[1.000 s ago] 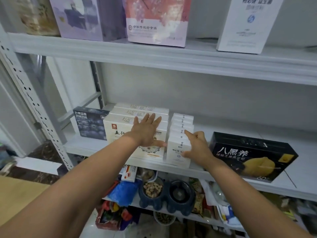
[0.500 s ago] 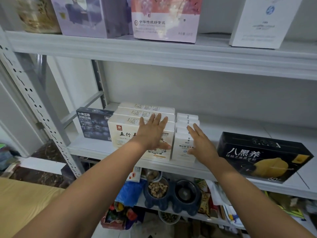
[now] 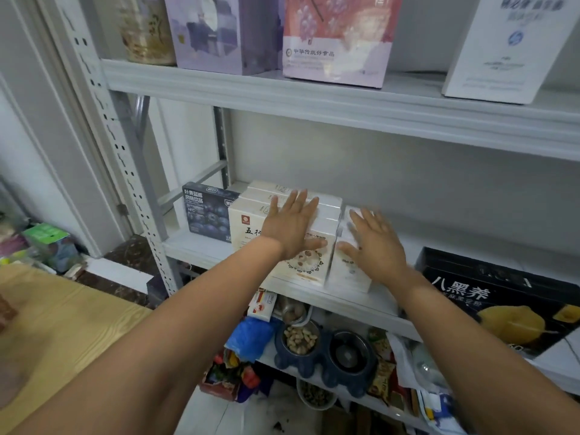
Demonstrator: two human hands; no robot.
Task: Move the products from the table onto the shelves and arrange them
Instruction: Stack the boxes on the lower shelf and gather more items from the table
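Mid-frame on the middle shelf [image 3: 194, 250], my left hand [image 3: 292, 229] lies flat on the cream boxes [image 3: 248, 237], right hand [image 3: 376, 246] flat on the white boxes [image 3: 348, 274]; squaring-up step I reckon, next wants an even push back

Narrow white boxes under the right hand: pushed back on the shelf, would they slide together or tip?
Probably slide: the narrow white boxes look like stiff cardboard on a smooth painted shelf. Standing upright and thin, one alone could tip, but they are packed in a row beside the cream boxes, which likely steadies them.
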